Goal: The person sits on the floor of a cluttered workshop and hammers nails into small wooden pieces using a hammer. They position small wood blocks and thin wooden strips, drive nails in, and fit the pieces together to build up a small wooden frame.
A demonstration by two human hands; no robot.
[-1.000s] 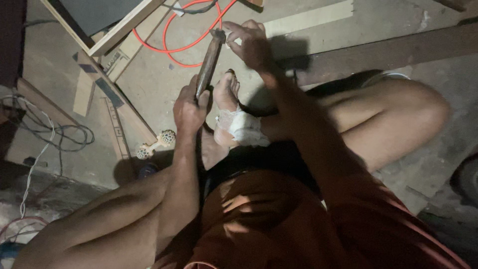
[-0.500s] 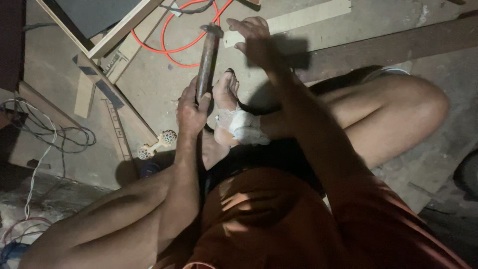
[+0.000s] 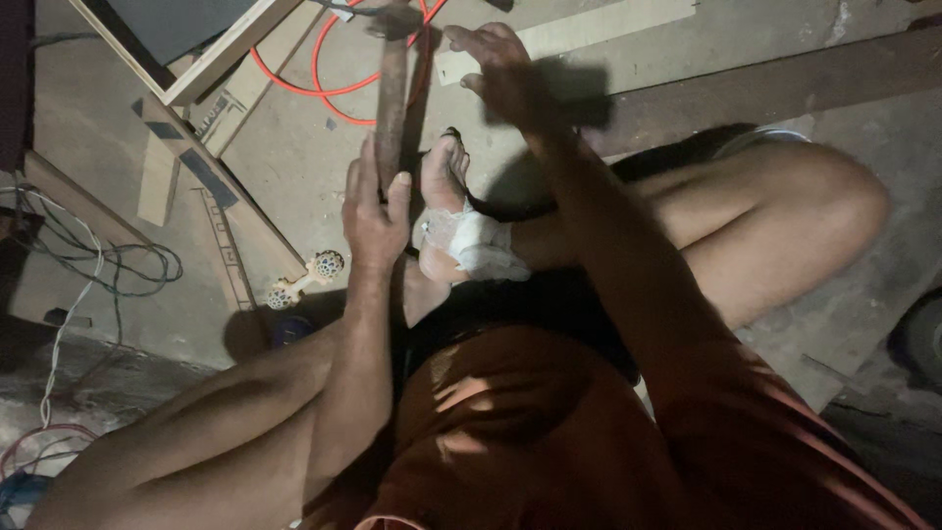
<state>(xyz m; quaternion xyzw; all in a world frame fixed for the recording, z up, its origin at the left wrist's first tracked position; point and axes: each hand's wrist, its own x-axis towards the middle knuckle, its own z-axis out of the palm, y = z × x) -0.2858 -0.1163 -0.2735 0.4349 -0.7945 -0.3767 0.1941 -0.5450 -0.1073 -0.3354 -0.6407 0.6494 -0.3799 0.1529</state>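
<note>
- Gripping the handle of a hammer (image 3: 391,98), the left hand (image 3: 373,206) has its fingers (image 3: 355,182) wrapped tight around the lower end of the brown shaft in the head view, thumb (image 3: 397,191) pressed against the side.
- The hammer stands nearly upright in the picture, its dark head at the top edge, over a loop of red cable (image 3: 334,83) on the floor.
- The right hand (image 3: 500,69) is out in front, fingers bent and drawn together near a pale wooden strip (image 3: 589,29); whether they pinch a nail or anything small cannot be told, as that area is blurred and partly in shadow.
- The person sits on the floor with a bandaged foot (image 3: 461,231) just beside the left hand, and bare knees to either side.
- Judging from the raised tool and the steadying hand, the step in hand looks like a hammer stroke on the wood under the right hand.
- The next move would call for a controlled blow that lands clear of the right fingertips and the toes, which lie close to the striking line.
- Off to the left lie a wooden frame (image 3: 211,59), loose wires (image 3: 98,260) and a small spotted dumbbell-shaped object (image 3: 306,278).
</note>
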